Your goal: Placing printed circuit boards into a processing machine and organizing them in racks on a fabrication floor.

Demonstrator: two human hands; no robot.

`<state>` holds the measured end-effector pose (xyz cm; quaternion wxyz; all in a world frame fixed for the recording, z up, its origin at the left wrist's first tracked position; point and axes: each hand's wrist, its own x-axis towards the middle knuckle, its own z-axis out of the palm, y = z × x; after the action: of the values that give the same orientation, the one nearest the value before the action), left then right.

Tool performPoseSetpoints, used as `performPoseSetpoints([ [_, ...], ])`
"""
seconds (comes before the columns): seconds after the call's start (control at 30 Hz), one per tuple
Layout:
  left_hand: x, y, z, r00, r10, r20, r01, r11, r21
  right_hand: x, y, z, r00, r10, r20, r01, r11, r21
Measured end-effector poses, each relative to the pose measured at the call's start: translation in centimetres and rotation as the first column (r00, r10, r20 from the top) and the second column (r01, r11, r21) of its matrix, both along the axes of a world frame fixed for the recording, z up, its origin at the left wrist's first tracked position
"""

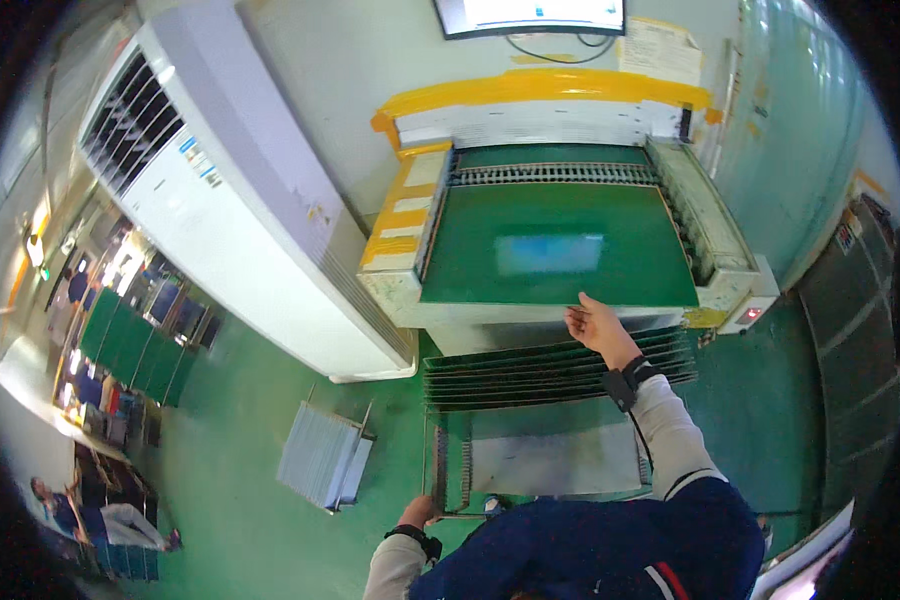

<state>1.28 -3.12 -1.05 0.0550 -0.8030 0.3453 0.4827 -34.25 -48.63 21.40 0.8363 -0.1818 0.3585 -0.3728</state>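
A large, glossy green panel [560, 240] lies flat on the roller conveyor [560, 174] in front of me, its near edge at the machine's front. My right hand [595, 325] is at that near edge, fingers loosely bent and partly apart, with a fingertip at or very close to the panel; contact is hard to make out. Below it stands a slotted rack [452, 470] with several dark panels [530, 380] in a row, standing on edge. My left hand [420, 512] is closed round the rack's near left corner.
A tall white air conditioner [240, 200] stands left of the machine. A small rack of pale sheets [320, 455] sits on the green floor. Dark panels [855, 330] lean at the right. A control box [752, 312] juts from the machine's right corner. Other people are far left.
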Motion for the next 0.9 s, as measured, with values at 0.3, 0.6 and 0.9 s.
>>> performPoseSetpoints([
  [0.3,-1.4,-2.8,3.3,0.982,-0.186,-0.010,0.186,0.982,-0.005,-1.7,-0.6,-0.9,0.981,-0.195,-0.007,0.195,0.980,0.024],
  [0.6,0.6,-0.6,-0.7,0.979,-0.200,-0.035,0.198,0.978,-0.058,-0.2,-0.8,0.1,0.983,-0.171,-0.066,0.172,0.985,0.001],
  [0.9,0.5,-1.1,-1.3,0.982,-0.189,-0.030,0.189,0.982,0.007,-0.9,-1.4,0.0,0.988,-0.131,-0.082,0.131,0.991,-0.005],
])
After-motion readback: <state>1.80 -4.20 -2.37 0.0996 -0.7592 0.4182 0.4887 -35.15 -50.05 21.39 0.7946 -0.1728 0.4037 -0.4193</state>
